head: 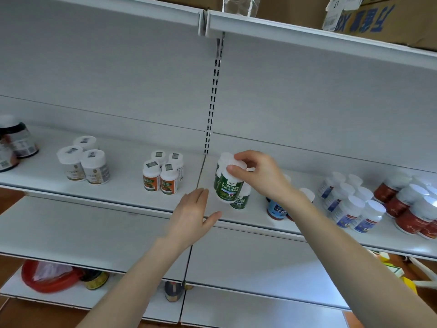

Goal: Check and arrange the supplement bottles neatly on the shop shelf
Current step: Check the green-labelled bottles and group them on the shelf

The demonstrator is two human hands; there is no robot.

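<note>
My right hand (256, 175) grips the white cap of a green-labelled supplement bottle (228, 188), which is tilted above the white shelf (132, 183). More green bottles (240, 201) stand just behind and below it. My left hand (192, 215) hovers open at the shelf's front edge, just left of the held bottle and not touching it. To the left stand orange-and-green bottles (162, 174) and beige-labelled jars (85, 162). A blue-labelled bottle (275, 209) sits partly hidden behind my right forearm.
Blue-and-white bottles (350, 204) and red-labelled bottles (411, 207) crowd the shelf's right end; dark jars (16, 143) sit at the far left. Cardboard boxes (383, 20) rest on the top shelf. A red bag (47, 275) and tins lie on the lower shelf.
</note>
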